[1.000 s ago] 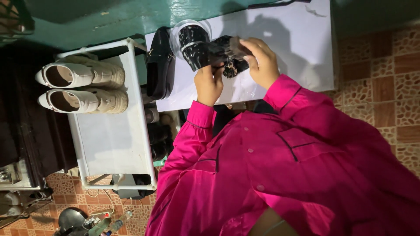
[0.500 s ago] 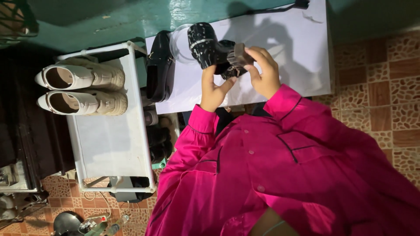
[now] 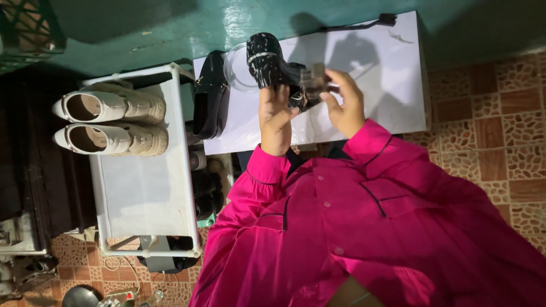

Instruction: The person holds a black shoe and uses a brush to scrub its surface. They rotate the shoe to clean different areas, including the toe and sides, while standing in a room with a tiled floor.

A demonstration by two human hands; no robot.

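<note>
A person in a bright pink shirt (image 3: 364,227) holds a black shoe (image 3: 273,68) marked with pale streaks above a white table (image 3: 375,62), seen from a head-worn camera looking down. The left hand (image 3: 274,111) grips the shoe from below, fingers curled up around its side, the shoe's rounded end pointing toward 11 o'clock. The right hand (image 3: 344,105), just at 3 o'clock of the left, is partly closed, its fingertips pinching a small grey-brown piece (image 3: 314,77) at the shoe's other end; what that piece is cannot be told. A clear round lid-like dish (image 3: 236,71) lies on the table at 9 o'clock of the shoe, partly behind it. A second black shoe (image 3: 209,96) sits on its side at the table's left edge, farther toward 9 o'clock. A dark cable (image 3: 358,25) runs along the table's far edge at 1 o'clock of the hands. Well apart at 9 o'clock, a pair of white shoes with beige soles (image 3: 111,122) rests side by side on top of a white rack (image 3: 148,193), which stands just beside the table. More dark footwear (image 3: 207,190) shows in shadow between rack and table. The floor at 3 o'clock is brown patterned tile (image 3: 500,125); the wall at 12 o'clock is green (image 3: 170,28).
</note>
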